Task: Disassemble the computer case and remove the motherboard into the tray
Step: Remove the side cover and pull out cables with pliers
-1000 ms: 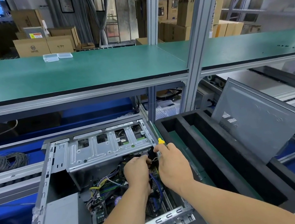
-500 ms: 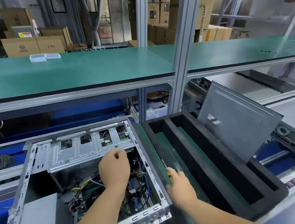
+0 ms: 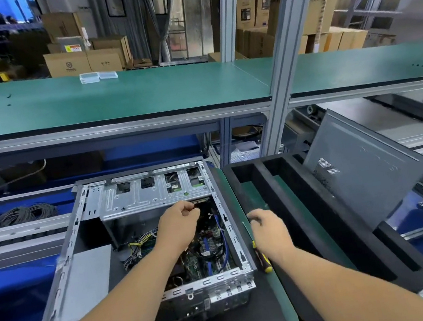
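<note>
The motherboard [image 3: 206,249] sits deep in the open computer case [image 3: 146,245], on the worktop [image 3: 226,186] just left of the black foam tray [image 3: 313,216], under a tangle of blue and yellow cables [image 3: 140,242]. My left hand [image 3: 179,222] is inside the case below the drive cage [image 3: 151,193], fingers curled as if pinching something small, though I cannot tell whether anything is in that grip. My right hand [image 3: 267,228] hovers at the tray's near edge, fingers bent downward; whether they hold anything I cannot tell. The yellow-handled screwdriver [image 3: 257,251] lies on the green mat between case and tray, just beside my right wrist. The case's side panel [image 3: 363,178] leans in the tray. I judge I am mid-disassembly, at the stage of freeing the board from cables or screws. The next move likely calls for unplugging the remaining connectors before lifting the board clear of the cage.
</note>
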